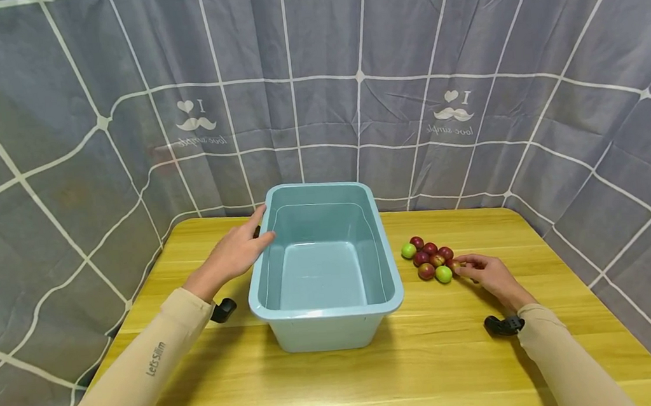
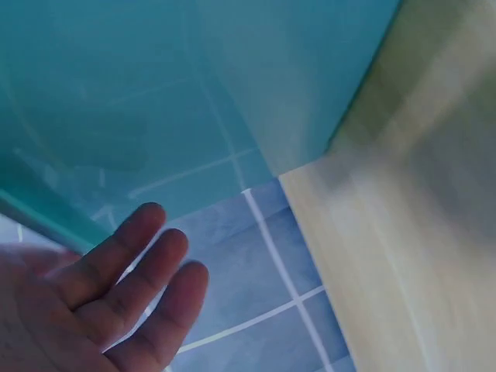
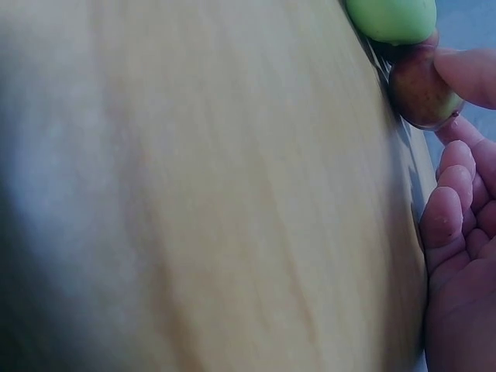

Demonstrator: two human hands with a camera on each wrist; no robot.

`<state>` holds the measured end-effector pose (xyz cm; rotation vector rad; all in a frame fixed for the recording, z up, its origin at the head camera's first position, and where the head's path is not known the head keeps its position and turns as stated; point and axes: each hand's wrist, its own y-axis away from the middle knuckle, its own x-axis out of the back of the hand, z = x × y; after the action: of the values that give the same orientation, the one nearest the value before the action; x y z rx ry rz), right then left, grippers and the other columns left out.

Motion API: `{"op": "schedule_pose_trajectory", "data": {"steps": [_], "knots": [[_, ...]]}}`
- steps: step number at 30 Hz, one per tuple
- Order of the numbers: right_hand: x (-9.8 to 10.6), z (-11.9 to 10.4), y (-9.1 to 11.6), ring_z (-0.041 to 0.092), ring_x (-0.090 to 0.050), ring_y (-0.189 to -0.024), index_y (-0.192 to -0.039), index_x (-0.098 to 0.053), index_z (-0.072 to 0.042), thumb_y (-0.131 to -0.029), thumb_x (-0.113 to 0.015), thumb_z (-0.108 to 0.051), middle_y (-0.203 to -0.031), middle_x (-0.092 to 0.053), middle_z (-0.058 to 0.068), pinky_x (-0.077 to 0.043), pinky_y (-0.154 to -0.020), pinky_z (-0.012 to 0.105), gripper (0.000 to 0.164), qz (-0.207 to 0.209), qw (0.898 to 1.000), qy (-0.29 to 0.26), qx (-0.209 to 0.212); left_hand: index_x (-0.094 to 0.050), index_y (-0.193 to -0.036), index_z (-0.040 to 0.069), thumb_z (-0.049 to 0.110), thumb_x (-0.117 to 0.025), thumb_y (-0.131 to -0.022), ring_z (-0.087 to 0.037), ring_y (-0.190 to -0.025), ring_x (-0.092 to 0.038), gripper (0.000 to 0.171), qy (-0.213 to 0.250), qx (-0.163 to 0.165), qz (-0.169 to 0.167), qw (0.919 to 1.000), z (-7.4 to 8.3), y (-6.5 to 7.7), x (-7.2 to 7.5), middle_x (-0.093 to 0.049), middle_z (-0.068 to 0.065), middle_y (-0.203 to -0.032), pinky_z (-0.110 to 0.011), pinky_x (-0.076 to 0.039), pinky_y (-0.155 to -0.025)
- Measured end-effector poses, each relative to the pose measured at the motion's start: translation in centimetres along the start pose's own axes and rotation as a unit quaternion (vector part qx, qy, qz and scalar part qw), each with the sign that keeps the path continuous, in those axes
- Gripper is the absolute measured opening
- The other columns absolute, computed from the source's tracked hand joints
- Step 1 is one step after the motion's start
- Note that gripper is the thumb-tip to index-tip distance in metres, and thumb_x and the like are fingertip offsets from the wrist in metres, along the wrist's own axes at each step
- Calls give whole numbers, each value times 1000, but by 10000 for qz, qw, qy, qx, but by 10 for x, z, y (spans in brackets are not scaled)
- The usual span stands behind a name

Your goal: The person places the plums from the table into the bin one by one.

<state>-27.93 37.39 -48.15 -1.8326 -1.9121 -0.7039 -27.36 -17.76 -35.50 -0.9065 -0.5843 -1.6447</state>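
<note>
A light blue plastic tub [image 1: 327, 313] stands in the middle of the wooden table. My left hand [image 1: 238, 249] rests at its left rim, thumb over the edge; in the left wrist view the other fingers [image 2: 167, 256] extend loosely beside the outer wall. To the right of the tub lies a cluster of dark red plums [image 1: 426, 271] with two green round fruits, one green fruit [image 1: 444, 274] at the near side and another green fruit [image 1: 408, 250] at the left. My right hand [image 1: 488, 274] pinches a reddish plum [image 3: 418, 89] between thumb and forefinger at the cluster's right end.
The wooden table [image 1: 430, 360] runs up to a grey curtain [image 1: 330, 113] with white grid lines, which hangs behind and along both sides. A black strap [image 1: 504, 325] is on the right wrist and another black strap piece [image 1: 223, 310] shows under the left.
</note>
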Motion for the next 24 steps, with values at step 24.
{"op": "schedule_pose_trajectory", "data": {"steps": [24], "knots": [[3, 3, 1, 12, -55, -82, -136, -60, -1, -97, -65, -42, -94, -62, -7, -42, -71, 26, 57, 46, 9994, -331, 120, -17, -162, 8, 48, -43, -96, -40, -130, -50, 82, -720, -22, 295, 9970, 16, -6, -2, -45, -22, -153, -56, -45, -96]]}}
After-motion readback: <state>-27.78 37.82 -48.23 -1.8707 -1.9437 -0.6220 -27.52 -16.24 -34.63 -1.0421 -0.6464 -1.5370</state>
